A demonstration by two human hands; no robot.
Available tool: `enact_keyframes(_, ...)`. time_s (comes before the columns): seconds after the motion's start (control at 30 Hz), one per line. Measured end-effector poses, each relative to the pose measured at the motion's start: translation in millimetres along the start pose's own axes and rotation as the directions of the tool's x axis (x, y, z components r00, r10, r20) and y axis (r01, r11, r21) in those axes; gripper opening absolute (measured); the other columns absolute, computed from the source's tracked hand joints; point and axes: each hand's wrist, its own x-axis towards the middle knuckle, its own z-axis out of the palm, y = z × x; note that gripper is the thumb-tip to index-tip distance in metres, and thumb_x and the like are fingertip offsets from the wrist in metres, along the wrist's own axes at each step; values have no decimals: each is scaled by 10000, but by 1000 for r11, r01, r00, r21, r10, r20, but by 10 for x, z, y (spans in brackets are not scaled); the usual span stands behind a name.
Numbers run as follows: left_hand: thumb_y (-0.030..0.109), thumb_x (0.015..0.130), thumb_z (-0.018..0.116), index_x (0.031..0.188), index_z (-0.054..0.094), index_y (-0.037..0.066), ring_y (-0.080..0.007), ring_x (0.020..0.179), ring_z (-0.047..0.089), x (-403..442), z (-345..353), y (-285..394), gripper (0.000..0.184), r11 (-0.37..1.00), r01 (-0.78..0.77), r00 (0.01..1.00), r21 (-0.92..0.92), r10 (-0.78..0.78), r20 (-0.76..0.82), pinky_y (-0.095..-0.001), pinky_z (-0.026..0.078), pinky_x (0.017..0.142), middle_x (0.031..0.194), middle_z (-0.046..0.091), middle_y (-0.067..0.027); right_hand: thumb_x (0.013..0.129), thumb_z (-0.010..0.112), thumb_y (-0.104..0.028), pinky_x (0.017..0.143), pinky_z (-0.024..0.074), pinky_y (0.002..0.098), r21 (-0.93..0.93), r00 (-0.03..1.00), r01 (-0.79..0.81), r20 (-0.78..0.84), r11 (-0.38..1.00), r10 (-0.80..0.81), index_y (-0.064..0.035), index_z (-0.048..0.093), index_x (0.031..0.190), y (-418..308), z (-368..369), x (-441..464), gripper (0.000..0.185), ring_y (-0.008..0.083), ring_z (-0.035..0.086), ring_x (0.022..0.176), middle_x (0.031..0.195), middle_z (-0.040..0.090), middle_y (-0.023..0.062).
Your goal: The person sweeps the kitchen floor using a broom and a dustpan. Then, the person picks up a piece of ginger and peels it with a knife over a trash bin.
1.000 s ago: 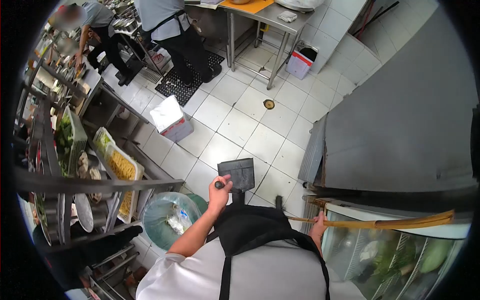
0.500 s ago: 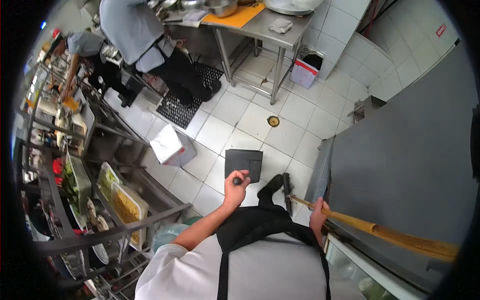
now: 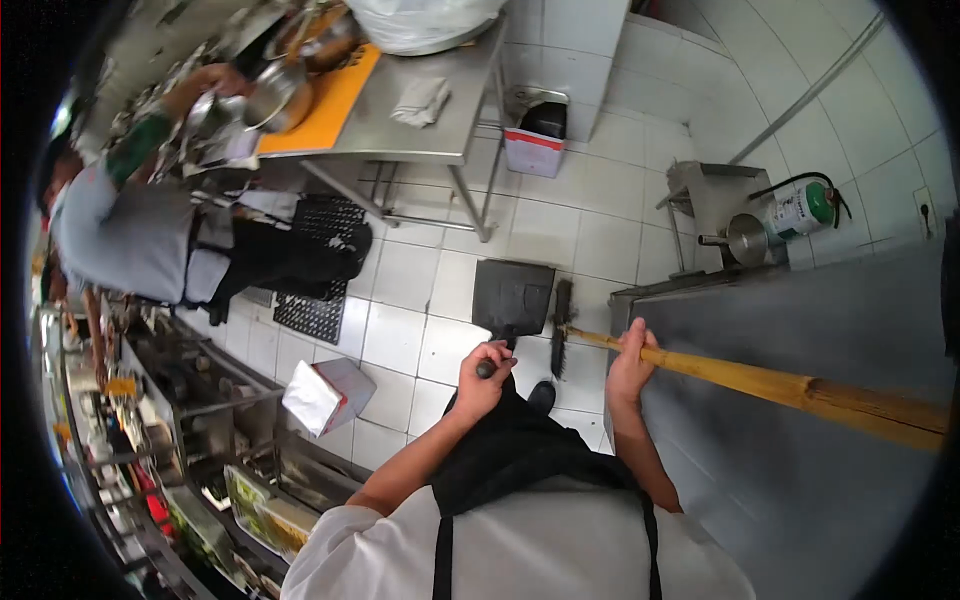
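Observation:
My left hand [image 3: 486, 378] is wrapped round the dark handle of a dustpan. The black dustpan [image 3: 513, 295] is on or just over the white tiled floor, in front of my legs. My right hand [image 3: 631, 366] grips the yellowish wooden stick of a broom [image 3: 740, 378], which slants back past me to the right. Dark bristles of the broom head [image 3: 562, 328] stand beside the dustpan's right edge, with a narrow gap between them. Most of the dustpan's handle is hidden behind my left hand.
A steel table [image 3: 440, 130] with pans, an orange board and a cloth stands ahead. A co-worker [image 3: 130, 235] stands on a black mat [image 3: 318, 270] at left. Nearby are a white-topped box [image 3: 330, 397], a bin [image 3: 537, 150], a grey panel [image 3: 790, 460] and a fire extinguisher [image 3: 808, 208].
My view has swung right, bringing the fire extinguisher and a steel pan into sight. The dustpan and the broom head are now closer together. Both hands keep their grip.

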Motion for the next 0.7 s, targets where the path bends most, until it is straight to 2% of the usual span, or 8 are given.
enact_keyframes(0.17,-107,774,642,767,456,66,-210,995,575,1130,336,27,254,976,-144,964,162,102,244,-378,430,935,857,607,-63,957,552,-362,677,397,274,95,994,7,-110,995,3,-34,500,725,-198,523,722,406,122,474,698,698,496,21)
enact_keyframes(0.23,-109,773,642,773,453,67,-209,988,578,1608,507,236,259,990,-77,969,117,47,243,-367,430,926,863,606,-57,962,560,-305,714,386,250,110,968,-86,-226,990,109,-71,475,708,-491,752,926,356,97,472,704,687,482,7)
enact_keyframes(0.4,-125,781,614,785,444,57,-196,927,570,2866,1078,599,248,994,-105,894,30,81,440,-336,420,918,832,576,-53,971,550,-269,747,405,281,123,954,33,-301,992,6,-84,439,680,-646,849,1360,362,110,455,701,664,436,-7)
enact_keyframes(0.47,-145,682,583,777,463,37,-257,835,603,3271,1387,778,237,966,-248,845,78,177,504,-330,463,752,840,594,-107,973,547,-264,757,409,291,126,937,76,-348,989,-28,-84,431,671,-668,851,1488,370,114,448,695,658,425,-8)
enact_keyframes(0.5,-126,751,613,784,459,53,-214,913,578,3460,1517,893,239,974,-198,811,112,98,577,-319,435,890,869,591,-77,973,548,-262,760,410,293,125,927,62,-374,990,-10,-85,426,666,-703,849,1540,374,114,448,696,657,422,-8)
enact_keyframes(0.53,-104,704,639,773,473,52,-276,901,585,3653,1662,903,238,919,-359,778,163,198,597,-363,443,903,902,597,-115,973,548,-259,763,412,294,124,918,47,-397,991,6,-86,422,661,-744,851,1590,379,113,448,697,656,419,-9)
enact_keyframes(0.6,-75,682,646,765,483,55,-344,910,582,3921,1976,840,224,769,-502,807,395,253,533,-417,421,964,876,602,-140,970,554,-263,766,415,296,144,885,31,-463,989,40,-84,430,667,-759,858,1758,373,112,454,705,663,429,-6)
enact_keyframes(0.7,-17,728,623,769,498,54,-366,851,589,4436,2305,454,149,776,-456,708,436,20,706,-446,366,1041,795,589,-147,959,571,-284,764,419,294,173,825,4,-557,985,94,-72,470,709,-688,843,2008,343,111,473,724,688,468,4)
